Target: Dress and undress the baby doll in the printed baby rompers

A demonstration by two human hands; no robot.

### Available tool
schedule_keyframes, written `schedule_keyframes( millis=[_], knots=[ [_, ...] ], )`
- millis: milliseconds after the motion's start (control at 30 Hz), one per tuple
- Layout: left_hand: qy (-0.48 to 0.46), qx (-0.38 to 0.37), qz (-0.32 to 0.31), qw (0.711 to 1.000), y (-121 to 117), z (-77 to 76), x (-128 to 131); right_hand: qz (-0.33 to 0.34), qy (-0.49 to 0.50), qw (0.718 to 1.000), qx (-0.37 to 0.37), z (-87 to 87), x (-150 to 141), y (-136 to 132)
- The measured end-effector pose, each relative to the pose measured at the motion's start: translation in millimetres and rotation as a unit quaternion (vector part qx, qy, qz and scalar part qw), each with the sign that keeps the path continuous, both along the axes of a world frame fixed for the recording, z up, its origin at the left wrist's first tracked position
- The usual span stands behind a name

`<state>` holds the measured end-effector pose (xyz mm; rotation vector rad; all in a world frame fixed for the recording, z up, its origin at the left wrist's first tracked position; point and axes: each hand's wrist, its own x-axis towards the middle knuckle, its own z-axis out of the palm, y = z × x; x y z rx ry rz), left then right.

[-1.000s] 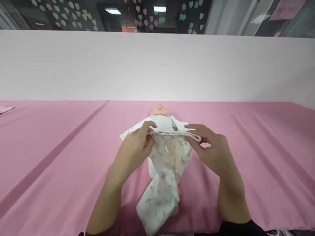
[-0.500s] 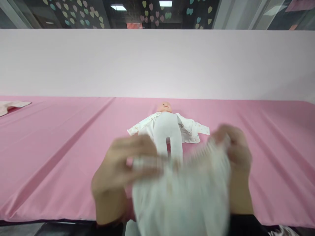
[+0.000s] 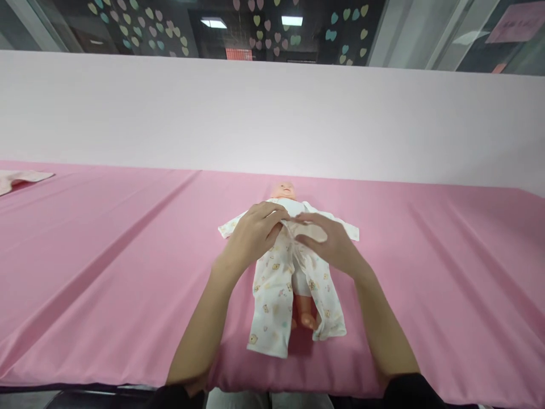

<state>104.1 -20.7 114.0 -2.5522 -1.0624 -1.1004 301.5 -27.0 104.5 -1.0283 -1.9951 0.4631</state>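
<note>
Small pants (image 3: 272, 307), white with a yellow and brown print, lie spread over the lower body of a baby doll (image 3: 284, 191). My left hand (image 3: 260, 228) is closed at their waistband, over the doll's belly, thumb and fingers pressing the fabric. Opposite it, my right hand (image 3: 328, 241) rests on the other side of the waistband, with thumb and fingers apart. A white printed jacket (image 3: 348, 229) spreads out under the doll, both sleeves to the sides. One doll foot (image 3: 307, 321) shows between the pant legs. The waistband is partly hidden by my fingers.
A pink sheet (image 3: 128, 272) covers the table, with long creases on both sides. A white low wall (image 3: 255, 119) stands behind it. At the far left lies a folded pale cloth (image 3: 23, 177). The table's front edge is close to my lap.
The pants, held up blurred in front of me before, now lie on the doll. Both hands have moved forward and closer together. The right hand's fingers have spread.
</note>
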Motion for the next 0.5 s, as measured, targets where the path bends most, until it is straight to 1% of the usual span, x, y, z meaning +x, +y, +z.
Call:
schedule_keyframes(
  millis=[33,67,167,200,233,267,333,400,433,500],
  knots=[
    [0.002,-0.005,0.005,1.000,-1,0.7,0,0.019,-0.006,1.000,0.006,-0.3,-7,-3],
    [0.004,-0.009,0.014,1.000,-1,1.4,1,0.013,-0.007,0.999,0.029,-1.5,-13,-6],
    [0.020,-0.016,0.048,0.998,-4,2.9,1,-0.072,-0.005,0.989,0.128,-7.7,-28,-10],
    [0.025,-0.016,0.060,0.998,-4,3.1,1,-0.086,-0.014,0.986,0.142,-10.0,-32,-12],
    [0.028,-0.015,0.071,0.997,-5,3.3,1,-0.088,-0.030,0.987,0.135,-12.1,-35,-13],
    [0.032,-0.013,0.080,0.996,-5,3.5,1,-0.081,-0.048,0.989,0.112,-13.9,-38,-15],
    [0.036,-0.011,0.096,0.995,-5,3.8,1,-0.064,-0.089,0.993,0.044,-16.8,-42,-17],
    [0.044,-0.020,0.103,0.993,-5,4.4,1,-0.051,-0.137,0.989,-0.012,-19.0,-43,-17],
    [0.052,-0.031,0.102,0.993,-5,5.0,-1,-0.047,-0.165,0.985,-0.024,-19.8,-43,-16],
    [0.063,-0.058,0.097,0.992,-5,6.6,-5,-0.060,-0.216,0.974,-0.019,-20.9,-40,-12]
  ],
)
